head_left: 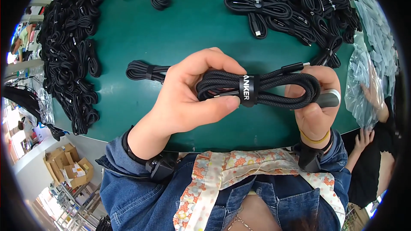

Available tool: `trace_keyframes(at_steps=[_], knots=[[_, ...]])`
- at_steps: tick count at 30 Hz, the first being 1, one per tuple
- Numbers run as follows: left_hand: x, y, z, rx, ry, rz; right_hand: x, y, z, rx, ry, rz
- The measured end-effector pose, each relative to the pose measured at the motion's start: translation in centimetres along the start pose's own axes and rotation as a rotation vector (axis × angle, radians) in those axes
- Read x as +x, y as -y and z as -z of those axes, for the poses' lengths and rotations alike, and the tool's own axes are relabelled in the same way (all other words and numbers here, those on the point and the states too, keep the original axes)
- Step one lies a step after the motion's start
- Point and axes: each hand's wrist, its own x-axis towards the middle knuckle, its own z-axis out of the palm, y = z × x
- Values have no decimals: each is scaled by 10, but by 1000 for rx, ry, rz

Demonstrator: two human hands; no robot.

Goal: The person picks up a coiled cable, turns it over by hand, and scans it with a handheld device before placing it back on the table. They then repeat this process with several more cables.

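A coiled black braided cable (274, 89) with a black strap around its middle is held level above the green table (180, 30). My left hand (188, 96) grips its left end, thumb under the coil and fingers curled over it. My right hand (314, 102) holds the right loop, with a silver cylindrical object (329, 99) pressed against the palm. A metal plug (295, 66) sticks out above my right fingers. Another bundled black cable (143, 71) lies on the table just behind my left hand.
Heaps of bundled black cables lie along the left edge (70, 55) and at the far right (299, 4). Clear plastic bags (372, 38) pile at the right, where another person's hands (374, 98) reach in. Cardboard boxes (66, 167) stand on the floor at lower left.
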Motion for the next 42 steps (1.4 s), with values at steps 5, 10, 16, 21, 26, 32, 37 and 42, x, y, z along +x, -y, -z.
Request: trace_keyframes(at_steps=[5, 10, 16, 21, 26, 32, 37, 42], knots=[[2, 5, 10, 431, 19, -378, 1, 10, -7, 116, -52, -158], [2, 8, 11, 886, 43, -935, 0, 8, -5, -77, -78, -213], [2, 9, 7, 880, 44, -1056, 2, 6, -8, -102, -108, -150], [1, 13, 8, 735, 7, -1037, 2, 3, -8, -39, -79, -128], [-1, 15, 2, 565, -46, -998, 2, 5, -9, -58, -89, -193], [-1, 14, 3, 534, -44, -985, 5, 6, -11, -40, -106, -228], [1, 15, 10, 588, 70, -1061, 7, 5, -11, -24, -69, -182], [2, 18, 8, 586, 44, -1115, 8, 5, -11, -5, -63, -170]])
